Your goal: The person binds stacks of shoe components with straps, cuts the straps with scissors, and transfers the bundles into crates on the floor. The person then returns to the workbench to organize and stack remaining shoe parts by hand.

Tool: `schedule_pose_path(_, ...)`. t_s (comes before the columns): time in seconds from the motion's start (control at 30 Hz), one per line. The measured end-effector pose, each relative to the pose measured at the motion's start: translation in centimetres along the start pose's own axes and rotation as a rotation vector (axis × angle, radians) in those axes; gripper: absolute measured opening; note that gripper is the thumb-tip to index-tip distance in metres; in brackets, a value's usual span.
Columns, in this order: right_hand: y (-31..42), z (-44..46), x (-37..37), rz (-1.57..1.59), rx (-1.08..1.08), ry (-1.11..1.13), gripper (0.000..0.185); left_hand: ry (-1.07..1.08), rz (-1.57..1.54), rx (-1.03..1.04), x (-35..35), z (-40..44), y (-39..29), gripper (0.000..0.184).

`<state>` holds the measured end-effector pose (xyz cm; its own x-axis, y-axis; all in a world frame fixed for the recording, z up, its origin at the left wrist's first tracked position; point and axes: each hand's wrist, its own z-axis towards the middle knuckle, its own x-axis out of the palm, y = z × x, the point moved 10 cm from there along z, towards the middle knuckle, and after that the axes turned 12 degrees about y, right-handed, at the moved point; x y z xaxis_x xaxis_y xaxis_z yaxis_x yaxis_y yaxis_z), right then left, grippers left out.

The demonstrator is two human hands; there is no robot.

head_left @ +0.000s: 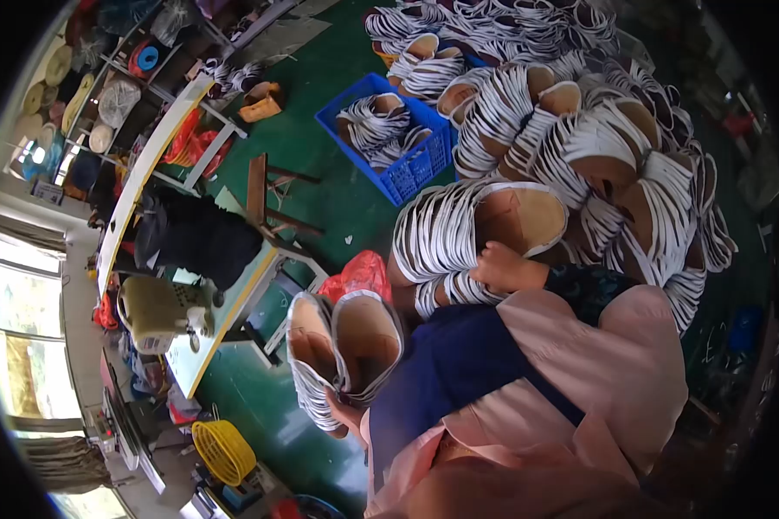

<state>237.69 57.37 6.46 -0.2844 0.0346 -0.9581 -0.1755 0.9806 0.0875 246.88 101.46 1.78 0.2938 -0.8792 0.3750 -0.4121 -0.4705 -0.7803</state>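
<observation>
My left hand (348, 417), low in the view and partly hidden by my clothing, grips two nested stacks of shoe uppers (368, 333) by their lower side. These uppers have white rims and tan insides, and their openings face up. My right hand (504, 268), at the end of a dark patterned cuff, has its fingers curled over the edge of a larger stack of shoe uppers (437, 229). That stack lies on its side, layers fanned out, against a smaller bundle beneath it. Part of my right thumb is hidden.
A big heap of stacked uppers (614, 147) fills the upper right. Beyond my hands are a blue crate (398, 173) holding uppers, a red plastic bag (359, 272) and a wooden stool (260, 195). A sewing machine (156, 311) stands on a table at left, near a yellow basket (221, 451).
</observation>
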Motion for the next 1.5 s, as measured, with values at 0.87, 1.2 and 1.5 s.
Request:
schedule_pose_path(0.87, -45.9, 28.9, -10.7, 0.499, 0.680, -0.328, 0.009, 0.369, 0.446, -0.238, 54.3, 45.9, 1.9, 0.067)
schedule_pose_path(1.2, -69.1, 30.3, -5.5, 0.800, 0.956, -0.815, 0.011, 0.384, 0.746, -0.206, 65.2, 53.8, 8.7, 0.055)
schedule_pose_path(1.5, -84.2, 27.7, -3.2, 0.628, 0.881, -0.572, 0.014, 0.467, 0.943, -0.221, 69.1, 59.1, 12.9, 0.050)
